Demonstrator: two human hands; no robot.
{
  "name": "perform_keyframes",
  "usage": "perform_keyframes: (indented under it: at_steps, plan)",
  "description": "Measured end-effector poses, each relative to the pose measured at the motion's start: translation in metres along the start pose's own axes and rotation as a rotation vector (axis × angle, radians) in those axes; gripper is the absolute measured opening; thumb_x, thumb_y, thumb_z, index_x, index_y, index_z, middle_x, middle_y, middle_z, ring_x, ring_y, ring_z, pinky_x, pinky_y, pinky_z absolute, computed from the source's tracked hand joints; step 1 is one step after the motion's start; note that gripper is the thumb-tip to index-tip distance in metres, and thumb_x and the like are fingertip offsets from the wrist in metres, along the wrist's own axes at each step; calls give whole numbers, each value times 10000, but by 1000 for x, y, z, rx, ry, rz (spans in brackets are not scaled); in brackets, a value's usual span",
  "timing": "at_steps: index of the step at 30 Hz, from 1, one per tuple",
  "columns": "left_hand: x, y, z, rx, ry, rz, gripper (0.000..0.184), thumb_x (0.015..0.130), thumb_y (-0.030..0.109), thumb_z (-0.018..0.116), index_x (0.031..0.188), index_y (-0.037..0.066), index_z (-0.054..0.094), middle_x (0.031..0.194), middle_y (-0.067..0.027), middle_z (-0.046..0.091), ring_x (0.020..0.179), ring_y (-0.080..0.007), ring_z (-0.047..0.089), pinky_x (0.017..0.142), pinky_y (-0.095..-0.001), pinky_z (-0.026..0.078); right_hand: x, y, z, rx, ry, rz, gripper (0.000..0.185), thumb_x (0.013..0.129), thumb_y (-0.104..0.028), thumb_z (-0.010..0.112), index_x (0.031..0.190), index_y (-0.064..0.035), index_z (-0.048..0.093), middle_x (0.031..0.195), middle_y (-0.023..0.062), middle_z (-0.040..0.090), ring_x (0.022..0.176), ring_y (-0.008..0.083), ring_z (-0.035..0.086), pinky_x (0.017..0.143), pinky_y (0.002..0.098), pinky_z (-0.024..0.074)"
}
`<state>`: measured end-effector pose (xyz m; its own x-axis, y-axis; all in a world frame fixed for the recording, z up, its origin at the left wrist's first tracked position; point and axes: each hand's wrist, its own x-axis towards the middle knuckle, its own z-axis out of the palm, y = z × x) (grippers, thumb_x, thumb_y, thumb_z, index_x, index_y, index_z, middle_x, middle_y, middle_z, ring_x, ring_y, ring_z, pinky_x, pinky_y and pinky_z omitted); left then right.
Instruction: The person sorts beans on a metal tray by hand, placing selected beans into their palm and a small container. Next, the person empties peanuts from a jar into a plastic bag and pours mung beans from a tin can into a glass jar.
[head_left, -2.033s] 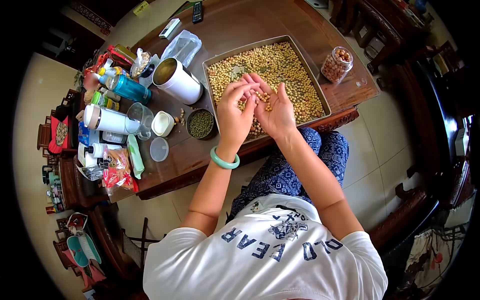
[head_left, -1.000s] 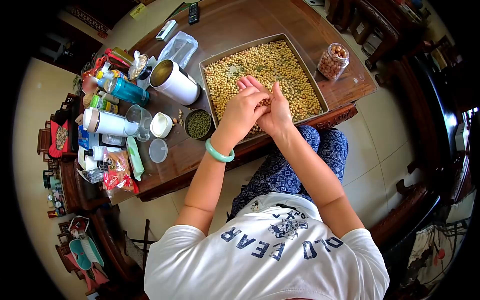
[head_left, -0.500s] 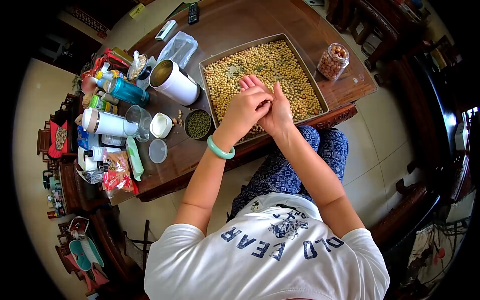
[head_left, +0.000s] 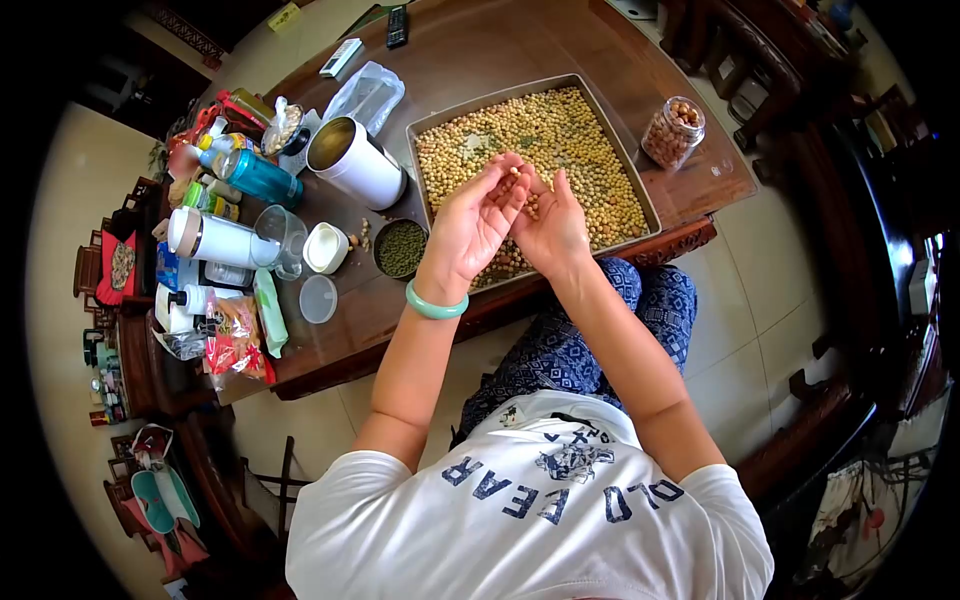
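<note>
Both hands are together above a shallow square tray (head_left: pixel 628 160) of round yellow beans (head_left: pixel 560 125) that look like soybeans, with darker and greenish ones mixed in. My left hand (head_left: pixel 477 222), with a pale green bangle (head_left: pixel 436 303) at its wrist, is turned palm up, its fingers curled; a yellow bean (head_left: pixel 515 170) shows at its fingertips. Cupped against it, my right hand (head_left: pixel 553 232) has its thumb raised and apart, and several brownish beans (head_left: pixel 532 206) seem to lie in its palm. The left hand hides some right fingertips.
A cup of green mung beans (head_left: pixel 402 248) stands left of the tray, near a white canister (head_left: pixel 362 172) and a small white container (head_left: pixel 325 248). Bottles and packets crowd the table's left side. A jar of nuts (head_left: pixel 673 133) stands to the right.
My left hand has rolled from palm down, pinching over the right palm, to palm up beside it. My right fingers have curled in. The view has shifted slightly.
</note>
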<state>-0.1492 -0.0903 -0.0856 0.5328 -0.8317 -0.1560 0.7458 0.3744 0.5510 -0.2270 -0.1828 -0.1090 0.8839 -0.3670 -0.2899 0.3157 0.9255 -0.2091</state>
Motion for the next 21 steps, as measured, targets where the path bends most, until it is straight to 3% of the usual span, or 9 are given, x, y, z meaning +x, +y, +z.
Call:
perform_keyframes:
  at_steps: [1, 3, 4, 9, 12, 15, 17, 19, 21]
  plan:
    - [0, 0, -2, 0, 1, 4, 259, 1019, 138, 472, 1151, -63, 569, 1121, -130, 611, 1026, -195, 619, 921, -288, 530, 0, 0, 2, -1, -2, 3, 670, 1051, -483, 176, 1286, 19, 553, 1109, 83, 601, 1073, 175, 527, 1034, 308, 412]
    - [-2, 2, -1, -284, -71, -96, 372, 1053, 192, 374, 1254, -97, 496, 1234, -180, 583, 1142, -282, 580, 1021, -368, 484, -2, 0, 9, 16, 115, 3, 665, 1050, -485, 183, 1284, 19, 548, 1097, 75, 590, 1081, 183, 527, 1057, 324, 401]
    - [-2, 2, -7, -422, -183, -118, 454, 1065, 251, 313, 1306, -114, 436, 1320, -219, 516, 1253, -333, 494, 1096, -425, 411, -4, -1, 11, 4, 124, 9, 655, 1048, -487, 199, 1298, 20, 530, 1156, 83, 582, 1096, 197, 522, 1071, 336, 391]
    - [-14, 21, 8, -526, -131, -112, 561, 1069, 341, 225, 1373, -105, 375, 1392, -239, 449, 1321, -342, 423, 1140, -454, 343, -1, -2, 0, -18, -10, 17, 640, 1053, -458, 210, 1330, 51, 483, 1352, 155, 506, 1201, 253, 499, 1121, 362, 365]
    - [-22, 53, 19, -540, -168, 20, 601, 1061, 379, 214, 1386, -108, 353, 1410, -259, 428, 1343, -353, 397, 1142, -466, 337, 1, -1, -1, 97, -133, 14, 676, 1052, -457, 192, 1389, 100, 376, 1398, 231, 450, 1337, 305, 421, 1142, 395, 366]
    - [-24, 95, 13, -477, -199, 178, 628, 1057, 415, 213, 1353, -114, 377, 1364, -279, 459, 1285, -372, 453, 1107, -473, 384, 3, -1, -4, 150, -163, 42, 682, 1051, -461, 187, 1394, 101, 368, 1414, 238, 434, 1351, 311, 406, 1143, 389, 368]
    - [-20, 125, -3, -411, -257, 265, 648, 1055, 419, 189, 1382, -116, 355, 1411, -278, 427, 1326, -386, 410, 1144, -488, 321, 0, -1, 1, 127, -136, 36, 692, 1049, -467, 182, 1399, 103, 358, 1429, 246, 415, 1361, 318, 395, 1141, 387, 373]
    - [-17, 150, -9, -278, -207, 358, 667, 1054, 426, 170, 1374, -127, 363, 1403, -282, 436, 1324, -382, 415, 1148, -475, 320, 0, -1, 0, 126, -138, 35, 696, 1048, -471, 181, 1400, 104, 356, 1424, 250, 420, 1353, 319, 405, 1138, 389, 378]
    - [-15, 156, 14, 51, 198, 576, 684, 1052, 436, 162, 1365, -133, 376, 1399, -284, 440, 1322, -379, 421, 1151, -450, 323, 1, -3, -2, 138, -161, 35, 696, 1049, -470, 176, 1396, 103, 364, 1413, 249, 435, 1347, 321, 413, 1139, 390, 376]
